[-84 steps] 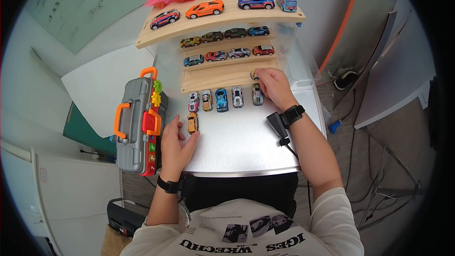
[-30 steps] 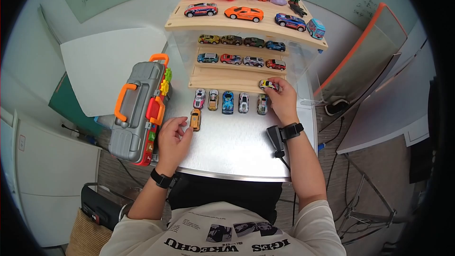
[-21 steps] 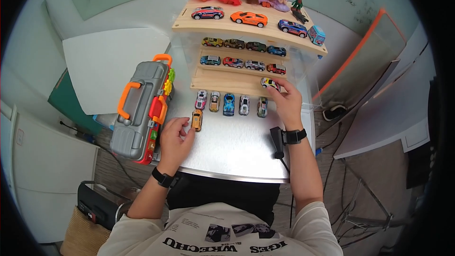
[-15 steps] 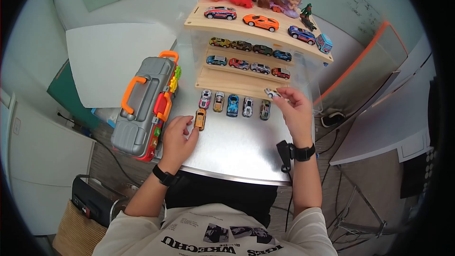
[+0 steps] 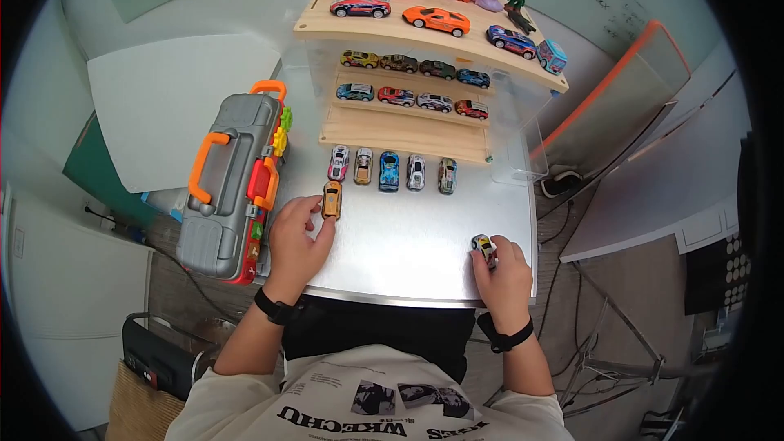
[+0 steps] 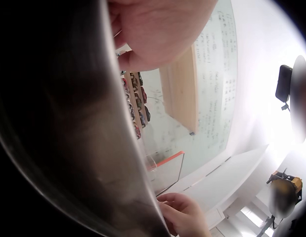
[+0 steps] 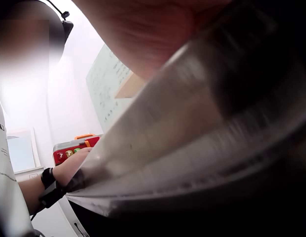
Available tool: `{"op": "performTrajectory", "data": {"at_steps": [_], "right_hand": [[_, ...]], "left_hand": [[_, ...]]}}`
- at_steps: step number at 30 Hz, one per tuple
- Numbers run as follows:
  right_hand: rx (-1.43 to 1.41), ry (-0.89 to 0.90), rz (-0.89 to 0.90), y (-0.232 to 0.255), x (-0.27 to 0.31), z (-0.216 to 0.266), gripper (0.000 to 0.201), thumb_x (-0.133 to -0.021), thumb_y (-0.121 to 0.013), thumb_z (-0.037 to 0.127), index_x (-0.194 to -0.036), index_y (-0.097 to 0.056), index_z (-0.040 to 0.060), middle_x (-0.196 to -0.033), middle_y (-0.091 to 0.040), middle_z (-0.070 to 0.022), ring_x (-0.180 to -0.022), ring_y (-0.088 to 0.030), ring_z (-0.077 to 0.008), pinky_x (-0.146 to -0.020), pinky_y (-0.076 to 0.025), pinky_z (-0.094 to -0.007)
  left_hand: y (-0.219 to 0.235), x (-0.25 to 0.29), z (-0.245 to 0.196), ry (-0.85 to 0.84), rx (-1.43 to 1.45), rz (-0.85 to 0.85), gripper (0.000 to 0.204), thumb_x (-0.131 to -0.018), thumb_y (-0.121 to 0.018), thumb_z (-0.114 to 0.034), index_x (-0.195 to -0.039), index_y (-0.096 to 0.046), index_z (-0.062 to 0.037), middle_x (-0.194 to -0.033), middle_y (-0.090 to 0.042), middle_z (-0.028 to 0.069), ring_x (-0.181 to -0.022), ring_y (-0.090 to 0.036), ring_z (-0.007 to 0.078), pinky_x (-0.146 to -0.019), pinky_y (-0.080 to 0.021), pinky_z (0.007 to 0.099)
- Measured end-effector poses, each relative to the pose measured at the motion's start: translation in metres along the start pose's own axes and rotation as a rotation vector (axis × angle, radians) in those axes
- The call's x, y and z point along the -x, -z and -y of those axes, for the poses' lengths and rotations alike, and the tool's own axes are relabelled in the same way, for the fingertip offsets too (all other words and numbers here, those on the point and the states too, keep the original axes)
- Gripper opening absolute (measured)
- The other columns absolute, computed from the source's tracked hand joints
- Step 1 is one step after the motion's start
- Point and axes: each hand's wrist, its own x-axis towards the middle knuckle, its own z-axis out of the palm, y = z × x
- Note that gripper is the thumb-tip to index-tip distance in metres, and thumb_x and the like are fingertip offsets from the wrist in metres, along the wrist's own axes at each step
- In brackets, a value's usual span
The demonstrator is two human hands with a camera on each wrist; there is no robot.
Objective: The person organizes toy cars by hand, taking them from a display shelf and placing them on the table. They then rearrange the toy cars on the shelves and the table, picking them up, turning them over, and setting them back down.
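In the head view my right hand (image 5: 505, 278) pinches a small multicoloured toy car (image 5: 482, 247) between thumb and fingers, low over the front right of the metal table (image 5: 400, 253). My left hand (image 5: 299, 241) rests at the left with relaxed fingers, fingertips right beside an orange toy car (image 5: 331, 200). Behind that car stands a row of several toy cars: pink-and-white (image 5: 339, 163), gold (image 5: 363, 167), blue (image 5: 389, 171), white (image 5: 416, 172) and green (image 5: 447, 175). Both wrist views show mainly the table's edge and parts of the hands; the held car is hidden there.
A wooden shelf (image 5: 400, 135) with clear sides rises behind the row, with toy cars on its upper steps and larger cars and dolls on top. A grey toy toolbox (image 5: 229, 188) with orange handles stands left of my left hand.
My right hand has taken the car off the shelf's lowest step and brought it toward me to the front right. My left hand stays beside the orange car.
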Motion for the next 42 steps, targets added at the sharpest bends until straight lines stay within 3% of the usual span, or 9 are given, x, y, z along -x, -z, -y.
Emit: {"op": "performTrajectory", "data": {"at_steps": [4, 7, 10, 15, 19, 28, 35, 37, 42], "right_hand": [[-0.041, 0.029, -0.063, 0.003, 0.005, 0.0, 0.044, -0.085, -0.079, 0.017, -0.121, -0.066, -0.0029, -0.092, -0.067, -0.0179, -0.07, -0.068, -0.0321, -0.062, -0.056, -0.0387], [-0.24, -0.036, 0.288, 0.034, 0.003, 0.017, 0.051, -0.085, -0.076, 0.015, -0.132, -0.064, -0.0008, -0.098, -0.065, -0.0196, -0.075, -0.068, -0.0325, -0.067, -0.057, -0.0399], [-0.111, 0.084, 0.361, 0.037, 0.005, 0.01, 0.051, -0.085, -0.076, 0.014, -0.133, -0.064, 0.0013, -0.099, -0.065, -0.019, -0.079, -0.069, -0.0324, -0.071, -0.057, -0.0401], [-0.079, 0.107, 0.335, 0.034, -0.016, 0.005, 0.044, -0.087, -0.074, 0.008, -0.129, -0.066, 0.0017, -0.099, -0.069, -0.0205, -0.085, -0.069, -0.039, -0.077, -0.057, -0.0426], [0.01, 0.117, 0.351, 0.025, -0.043, 0.0, 0.042, -0.086, -0.075, 0.009, -0.127, -0.067, 0.0015, -0.098, -0.071, -0.0202, -0.087, -0.07, -0.0379, -0.076, -0.057, -0.0431], [0.072, 0.305, 0.17, -0.016, -0.115, -0.028, 0.031, -0.088, -0.073, 0.011, -0.118, -0.07, 0.0044, -0.09, -0.071, -0.0177, -0.083, -0.071, -0.0371, -0.074, -0.058, -0.0447], [0.057, 0.283, 0.246, -0.009, -0.117, -0.015, 0.024, -0.09, -0.071, 0.009, -0.113, -0.07, 0.0037, -0.091, -0.07, -0.0184, -0.084, -0.071, -0.0371, -0.075, -0.058, -0.045], [0.073, 0.261, 0.29, -0.009, -0.112, -0.013, 0.034, -0.088, -0.072, 0.008, -0.122, -0.07, 0.0021, -0.1, -0.072, -0.0187, -0.09, -0.07, -0.0371, -0.081, -0.057, -0.0433], [0.034, 0.29, 0.25, -0.013, -0.117, -0.016, 0.029, -0.09, -0.071, 0.009, -0.118, -0.07, 0.0026, -0.097, -0.07, -0.0178, -0.088, -0.07, -0.0373, -0.078, -0.058, -0.044]], "left_hand": [[0.001, 0.0, -0.001, 0.007, -0.004, 0.004, 0.036, -0.08, -0.077, -0.005, -0.115, -0.068, 0.0018, -0.098, -0.067, 0.0105, -0.071, -0.058, 0.0196, -0.066, -0.051, 0.0326], [0.001, 0.001, -0.001, 0.0, -0.003, 0.01, 0.036, -0.081, -0.076, -0.005, -0.115, -0.068, 0.0018, -0.098, -0.067, 0.0106, -0.071, -0.058, 0.0201, -0.066, -0.051, 0.0327], [0.001, 0.0, -0.003, -0.02, -0.034, 0.013, 0.036, -0.081, -0.076, -0.005, -0.116, -0.068, 0.0015, -0.098, -0.066, 0.0108, -0.07, -0.058, 0.0207, -0.066, -0.051, 0.0333], [0.001, 0.0, -0.005, -0.023, -0.052, 0.01, 0.035, -0.082, -0.075, -0.005, -0.115, -0.068, 0.0016, -0.098, -0.067, 0.0113, -0.071, -0.059, 0.0213, -0.065, -0.051, 0.034], [0.002, 0.0, -0.004, -0.032, -0.054, 0.014, 0.034, -0.082, -0.075, -0.006, -0.115, -0.068, 0.0019, -0.099, -0.067, 0.0117, -0.071, -0.059, 0.022, -0.065, -0.051, 0.0339], [0.001, 0.001, -0.003, -0.023, -0.028, 0.002, 0.035, -0.081, -0.073, -0.002, -0.115, -0.068, 0.0035, -0.098, -0.066, 0.0114, -0.07, -0.056, 0.0193, -0.066, -0.049, 0.0318], [0.002, 0.0, -0.003, -0.05, -0.05, 0.022, 0.034, -0.081, -0.074, -0.005, -0.114, -0.068, 0.0026, -0.099, -0.067, 0.0131, -0.072, -0.061, 0.0248, -0.065, -0.052, 0.0357], [0.003, 0.0, -0.004, -0.042, -0.051, 0.02, 0.034, -0.081, -0.074, -0.004, -0.114, -0.068, 0.0025, -0.098, -0.067, 0.0132, -0.073, -0.062, 0.0251, -0.065, -0.052, 0.0357], [0.003, -0.001, -0.006, -0.048, -0.069, 0.033, 0.033, -0.081, -0.073, -0.004, -0.113, -0.068, 0.0024, -0.098, -0.066, 0.0132, -0.073, -0.062, 0.0254, -0.065, -0.052, 0.0358]]}}
